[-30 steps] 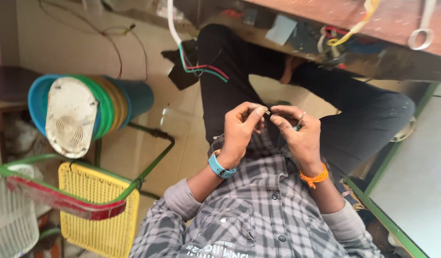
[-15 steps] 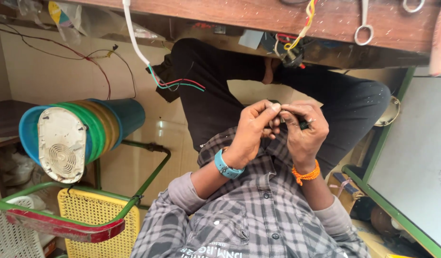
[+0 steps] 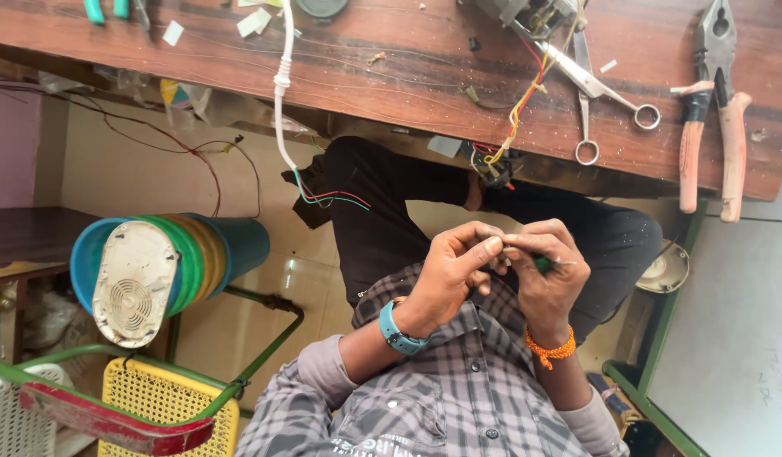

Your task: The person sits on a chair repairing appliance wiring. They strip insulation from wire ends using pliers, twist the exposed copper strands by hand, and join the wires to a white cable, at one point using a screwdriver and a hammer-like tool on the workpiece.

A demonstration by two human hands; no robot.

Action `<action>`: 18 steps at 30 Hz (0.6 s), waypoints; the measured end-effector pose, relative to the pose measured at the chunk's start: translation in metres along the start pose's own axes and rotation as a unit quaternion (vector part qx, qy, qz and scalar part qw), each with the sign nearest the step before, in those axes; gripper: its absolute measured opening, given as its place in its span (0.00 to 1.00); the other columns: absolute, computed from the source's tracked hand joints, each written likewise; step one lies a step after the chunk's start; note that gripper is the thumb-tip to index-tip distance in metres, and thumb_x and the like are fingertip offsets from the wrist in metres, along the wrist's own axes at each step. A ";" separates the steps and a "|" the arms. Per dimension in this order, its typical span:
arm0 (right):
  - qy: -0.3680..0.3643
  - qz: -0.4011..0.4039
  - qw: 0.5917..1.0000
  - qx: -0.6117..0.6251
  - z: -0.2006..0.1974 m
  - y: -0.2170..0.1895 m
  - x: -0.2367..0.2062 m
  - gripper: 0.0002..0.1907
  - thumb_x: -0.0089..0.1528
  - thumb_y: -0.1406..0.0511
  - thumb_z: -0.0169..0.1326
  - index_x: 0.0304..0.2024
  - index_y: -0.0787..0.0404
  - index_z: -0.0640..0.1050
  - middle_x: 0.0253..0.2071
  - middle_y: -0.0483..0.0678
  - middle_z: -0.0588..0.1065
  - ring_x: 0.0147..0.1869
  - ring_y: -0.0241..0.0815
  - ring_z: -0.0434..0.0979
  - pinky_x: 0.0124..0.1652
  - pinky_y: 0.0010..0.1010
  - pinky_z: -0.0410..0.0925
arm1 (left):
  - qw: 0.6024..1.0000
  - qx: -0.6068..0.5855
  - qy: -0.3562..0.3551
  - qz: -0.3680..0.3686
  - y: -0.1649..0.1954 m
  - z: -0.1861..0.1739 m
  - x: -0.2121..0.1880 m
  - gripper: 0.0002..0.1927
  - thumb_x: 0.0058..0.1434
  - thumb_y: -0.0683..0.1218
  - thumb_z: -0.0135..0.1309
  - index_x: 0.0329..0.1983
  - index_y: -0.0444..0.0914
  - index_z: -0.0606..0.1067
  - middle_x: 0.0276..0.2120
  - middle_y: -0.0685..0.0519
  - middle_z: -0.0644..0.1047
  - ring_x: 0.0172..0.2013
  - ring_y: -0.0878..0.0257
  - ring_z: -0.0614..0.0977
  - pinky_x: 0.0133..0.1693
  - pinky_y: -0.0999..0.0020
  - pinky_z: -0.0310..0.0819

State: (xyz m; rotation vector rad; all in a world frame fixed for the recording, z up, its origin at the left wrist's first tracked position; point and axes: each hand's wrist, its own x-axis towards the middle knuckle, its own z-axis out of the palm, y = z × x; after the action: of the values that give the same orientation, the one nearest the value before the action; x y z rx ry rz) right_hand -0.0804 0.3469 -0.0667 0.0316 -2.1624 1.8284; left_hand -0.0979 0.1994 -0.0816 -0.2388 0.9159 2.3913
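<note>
Up close, left hand (image 3: 446, 275) and right hand (image 3: 547, 271) pinching green-handled tool (image 3: 543, 264)

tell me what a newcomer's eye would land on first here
Probably the two hands pressed together mid-frame: the left hand and right hand pinch something small, with a green bit showing between the fingers. Next, the wooden bench along the top, with scissors and orange-handled pliers lying on it. At left sits a stack of coloured tubs.

One head-worn camera looks down, close, over lap toward the wooden workbench (image 3: 408, 76)
</note>
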 end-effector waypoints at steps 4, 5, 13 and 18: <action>0.077 0.099 0.963 0.239 0.011 -0.002 0.011 0.10 0.72 0.66 0.58 0.51 0.67 0.77 0.39 0.46 0.72 0.34 0.30 0.68 0.33 0.21 0.64 | 0.997 0.013 -0.016 0.071 0.024 0.005 0.004 0.07 0.74 0.44 0.54 0.46 0.34 0.76 0.37 0.52 0.78 0.33 0.70 0.78 0.31 0.77 0.74; 0.110 0.166 0.912 0.358 0.015 0.001 0.012 0.11 0.74 0.65 0.56 0.54 0.67 0.76 0.39 0.47 0.72 0.31 0.29 0.66 0.30 0.20 0.63 | 0.994 0.032 0.000 0.106 0.036 0.005 0.008 0.07 0.73 0.44 0.54 0.46 0.35 0.75 0.37 0.53 0.78 0.35 0.70 0.78 0.33 0.77 0.74; -0.220 0.477 0.811 0.259 0.024 0.008 0.007 0.23 0.68 0.61 0.48 0.64 0.62 0.73 0.34 0.46 0.74 0.30 0.33 0.67 0.30 0.22 0.63 | 0.851 0.426 0.034 0.306 0.150 0.005 0.045 0.04 0.65 0.43 0.60 0.41 0.39 0.79 0.50 0.53 0.75 0.47 0.64 0.78 0.47 0.68 0.76; -0.208 0.402 0.884 0.114 0.015 0.015 0.011 0.16 0.70 0.60 0.50 0.51 0.64 0.78 0.29 0.44 0.72 0.25 0.33 0.62 0.25 0.24 0.57 | 0.596 0.677 0.131 0.412 0.169 0.010 0.072 0.06 0.49 0.43 0.67 0.31 0.43 0.83 0.53 0.52 0.74 0.58 0.50 0.69 0.55 0.53 0.62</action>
State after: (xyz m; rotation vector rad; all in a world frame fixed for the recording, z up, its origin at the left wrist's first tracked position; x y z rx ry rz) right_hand -0.0977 0.3375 -0.0803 -0.5536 -2.4334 2.7392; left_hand -0.2527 0.1348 -0.0048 0.5752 3.1487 1.4465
